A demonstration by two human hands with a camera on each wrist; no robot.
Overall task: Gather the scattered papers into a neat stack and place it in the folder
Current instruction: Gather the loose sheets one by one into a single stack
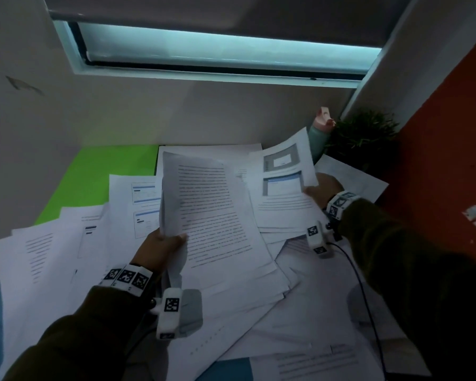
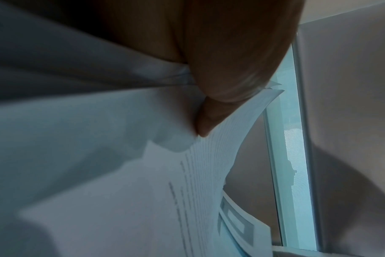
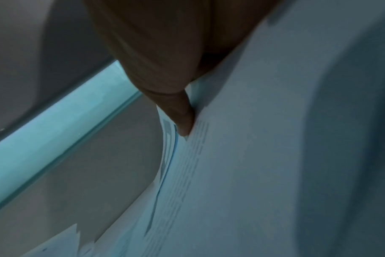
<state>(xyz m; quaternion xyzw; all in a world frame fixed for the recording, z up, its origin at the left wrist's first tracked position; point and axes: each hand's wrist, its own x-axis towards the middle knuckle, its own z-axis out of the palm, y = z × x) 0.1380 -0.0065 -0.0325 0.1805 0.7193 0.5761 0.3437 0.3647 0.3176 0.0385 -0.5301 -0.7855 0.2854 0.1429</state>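
Observation:
Many white printed papers [image 1: 66,251] lie scattered over the desk. My left hand [image 1: 160,246] pinches the left edge of a bundle of text sheets [image 1: 212,213], lifted and curling; the left wrist view shows the thumb [image 2: 209,121] pressed on that bundle [image 2: 143,200]. My right hand [image 1: 323,189] grips the right edge of sheets with grey and blue boxes [image 1: 282,177], raised at the far right; in the right wrist view a finger [image 3: 180,118] lies on these sheets [image 3: 242,156]. A green folder [image 1: 94,174] lies at the far left, partly under papers.
A small green plant [image 1: 366,138] and a teal bottle with a pink cap [image 1: 320,133] stand in the far right corner. An orange-red wall [image 1: 445,138] bounds the right side. A white wall and window lie behind the desk. A cable [image 1: 363,292] runs from my right wrist.

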